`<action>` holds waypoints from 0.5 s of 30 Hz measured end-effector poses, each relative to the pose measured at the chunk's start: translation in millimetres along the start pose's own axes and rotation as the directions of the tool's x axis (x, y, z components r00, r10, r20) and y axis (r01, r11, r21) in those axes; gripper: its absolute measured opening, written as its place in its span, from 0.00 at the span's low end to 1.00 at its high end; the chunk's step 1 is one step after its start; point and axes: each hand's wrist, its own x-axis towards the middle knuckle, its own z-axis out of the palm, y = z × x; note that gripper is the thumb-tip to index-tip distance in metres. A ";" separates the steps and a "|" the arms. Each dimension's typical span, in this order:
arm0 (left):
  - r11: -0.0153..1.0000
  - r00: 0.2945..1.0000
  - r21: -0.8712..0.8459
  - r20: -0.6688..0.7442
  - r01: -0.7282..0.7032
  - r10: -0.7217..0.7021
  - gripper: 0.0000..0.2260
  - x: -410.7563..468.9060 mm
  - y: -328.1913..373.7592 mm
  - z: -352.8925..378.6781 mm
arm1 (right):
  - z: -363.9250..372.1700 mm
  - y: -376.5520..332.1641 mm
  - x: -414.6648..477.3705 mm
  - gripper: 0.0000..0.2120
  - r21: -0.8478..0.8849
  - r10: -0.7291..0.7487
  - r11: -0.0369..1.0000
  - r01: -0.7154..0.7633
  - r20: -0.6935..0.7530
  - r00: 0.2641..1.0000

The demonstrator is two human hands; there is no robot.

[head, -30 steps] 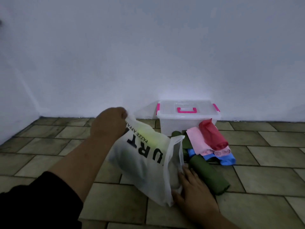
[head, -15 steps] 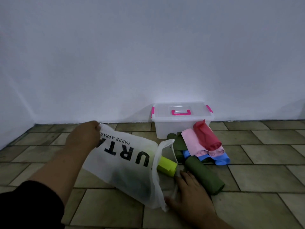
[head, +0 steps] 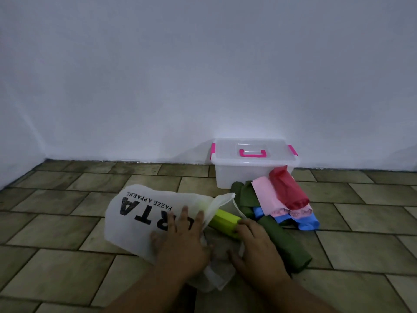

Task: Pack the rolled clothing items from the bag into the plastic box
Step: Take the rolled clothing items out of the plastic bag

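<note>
A white fabric bag (head: 135, 213) with black lettering lies flat on the tiled floor. A lime-green roll (head: 223, 219) sticks out of its mouth. My left hand (head: 180, 240) presses flat on the bag with fingers spread. My right hand (head: 255, 247) rests by the bag's mouth, its fingertips touching the end of the lime roll. The clear plastic box (head: 248, 175) stands against the wall with its lid on. In front of it lie a dark green roll (head: 284, 242), a red roll (head: 288, 190), a pink roll (head: 266, 197) and a blue roll (head: 306, 222).
The box lid has a pink handle (head: 252, 153) and pink side clips. A second dark green garment (head: 246, 195) lies behind the pile. A white wall (head: 203, 75) closes the far side, and brown floor tiles (head: 67, 222) spread to the left and right.
My left hand let go of the bag's raised bottom and came down flat on it. The bag now lies on the floor. The lime roll has slid further out, and my right hand touches it.
</note>
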 end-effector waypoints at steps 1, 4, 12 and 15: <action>0.999 0.999 -0.029 0.035 0.015 -0.014 0.38 -0.3 -8.3 3.5 | -1.0 -2.7 9.9 0.25 -0.020 -0.034 0.999 0.035 0.014 0.999; 0.993 0.998 -0.113 0.065 0.035 -0.028 0.33 -5.5 -21.3 13.5 | 3.0 -7.8 37.5 0.27 -0.069 0.019 0.998 -0.009 0.155 0.988; 0.966 0.992 -0.230 0.045 0.122 -0.114 0.32 -6.2 -29.0 20.8 | -0.7 -8.4 59.7 0.20 0.159 0.041 0.985 -0.071 0.182 0.982; 0.957 0.986 -0.241 0.018 0.164 -0.165 0.32 7.9 -30.2 20.0 | -23.2 -0.9 54.8 0.19 0.318 0.058 0.946 -0.064 0.027 0.998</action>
